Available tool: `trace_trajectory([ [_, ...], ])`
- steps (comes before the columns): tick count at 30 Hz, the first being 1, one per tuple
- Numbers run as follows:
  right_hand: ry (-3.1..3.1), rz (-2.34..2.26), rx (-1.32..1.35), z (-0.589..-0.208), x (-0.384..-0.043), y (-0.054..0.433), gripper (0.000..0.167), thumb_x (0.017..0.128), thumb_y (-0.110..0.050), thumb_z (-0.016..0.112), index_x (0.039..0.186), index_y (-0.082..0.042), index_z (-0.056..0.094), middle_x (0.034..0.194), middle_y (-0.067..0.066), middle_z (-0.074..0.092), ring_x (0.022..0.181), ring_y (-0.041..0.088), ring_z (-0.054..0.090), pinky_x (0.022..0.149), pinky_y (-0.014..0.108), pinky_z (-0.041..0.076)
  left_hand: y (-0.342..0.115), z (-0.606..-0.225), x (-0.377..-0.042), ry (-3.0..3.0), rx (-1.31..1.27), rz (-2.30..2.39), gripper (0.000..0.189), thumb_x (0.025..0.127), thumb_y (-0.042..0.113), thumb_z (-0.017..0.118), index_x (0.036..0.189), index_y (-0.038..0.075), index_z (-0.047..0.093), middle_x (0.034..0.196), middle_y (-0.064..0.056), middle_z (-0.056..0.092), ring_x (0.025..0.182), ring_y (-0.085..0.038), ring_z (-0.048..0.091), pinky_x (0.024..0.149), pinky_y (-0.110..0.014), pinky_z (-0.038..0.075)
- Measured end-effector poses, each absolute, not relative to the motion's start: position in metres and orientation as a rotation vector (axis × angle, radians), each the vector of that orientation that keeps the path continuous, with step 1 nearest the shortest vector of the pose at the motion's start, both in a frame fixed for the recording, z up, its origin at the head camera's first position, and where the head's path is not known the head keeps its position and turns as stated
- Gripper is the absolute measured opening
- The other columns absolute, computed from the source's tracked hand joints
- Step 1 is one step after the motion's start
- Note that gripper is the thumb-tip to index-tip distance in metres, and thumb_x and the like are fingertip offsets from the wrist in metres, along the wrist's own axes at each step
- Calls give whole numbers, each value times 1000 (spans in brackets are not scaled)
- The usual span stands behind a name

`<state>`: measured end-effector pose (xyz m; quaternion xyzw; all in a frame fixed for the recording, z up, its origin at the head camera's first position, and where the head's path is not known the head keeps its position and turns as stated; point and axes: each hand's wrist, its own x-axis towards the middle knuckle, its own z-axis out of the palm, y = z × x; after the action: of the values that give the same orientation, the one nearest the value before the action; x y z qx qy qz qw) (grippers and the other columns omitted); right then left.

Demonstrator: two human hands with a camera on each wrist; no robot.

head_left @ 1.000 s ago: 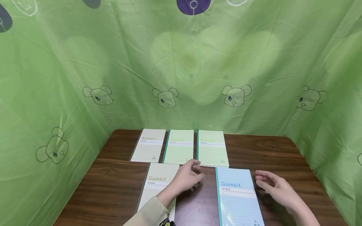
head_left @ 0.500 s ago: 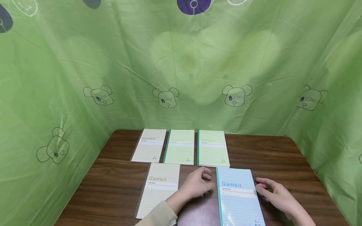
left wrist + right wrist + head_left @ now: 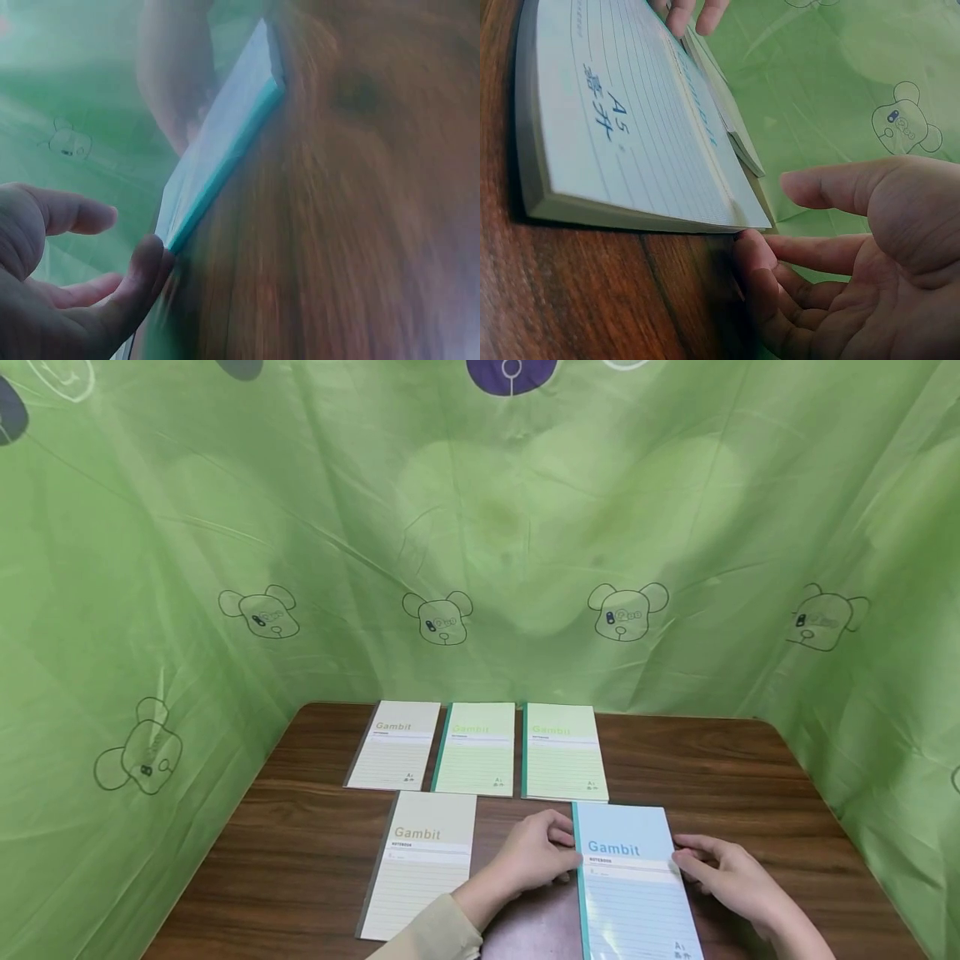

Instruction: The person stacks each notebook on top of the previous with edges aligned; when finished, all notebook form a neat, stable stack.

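A blue "Gambit" notebook [image 3: 630, 893] with a teal spine lies on the table between the two hands. On its left side the left hand [image 3: 536, 856] has fingertips right at the spine. One fingertip [image 3: 150, 259] meets the teal edge in the left wrist view. Across from it, the right hand [image 3: 727, 872] is at the notebook's right edge. In the right wrist view its bent fingers [image 3: 759, 259] lie low against that edge, while the thumb [image 3: 817, 189] stays apart from the cover. Neither hand has closed around the notebook.
A cream notebook [image 3: 423, 877] lies left of the left forearm. Behind stand out a white notebook [image 3: 397, 747] and two pale green notebooks [image 3: 476, 752], laid flat in a row. Green curtain [image 3: 525, 543] surrounds the dark wooden table [image 3: 262, 868] at the back and sides.
The left hand has moved right, from over the cream notebook to the blue notebook's spine. The right hand has come slightly down and inward to its right edge. The notebooks have stayed put.
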<state>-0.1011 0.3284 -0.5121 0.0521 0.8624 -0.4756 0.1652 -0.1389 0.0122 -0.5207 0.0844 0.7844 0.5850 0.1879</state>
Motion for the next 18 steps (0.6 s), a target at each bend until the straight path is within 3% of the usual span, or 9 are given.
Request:
trace_trajectory([
  [6,2472,-1350,150,-514,-102,327,54,111,-28,66,148,11,58,127,13,73,103,18,69,79,33,60,20,-520,-137,2210,180,1701,47,85,1,83,130,0,70,100,-4,74,61,-22,72,53,-31,57],
  [12,2461,-1345,111,-516,-103,328,55,110,-25,69,148,13,57,121,10,71,101,19,65,77,31,59,27,-520,-131,2262,163,1724,58,81,-4,82,137,-2,65,104,-5,70,83,-12,66,71,-28,59],
  [18,2471,-1361,131,-516,-102,329,58,107,-25,72,147,14,56,122,11,70,102,19,66,76,32,60,37,-520,-125,2255,163,1835,68,78,-9,81,144,-11,60,108,-2,66,94,-13,65,82,-25,57],
])
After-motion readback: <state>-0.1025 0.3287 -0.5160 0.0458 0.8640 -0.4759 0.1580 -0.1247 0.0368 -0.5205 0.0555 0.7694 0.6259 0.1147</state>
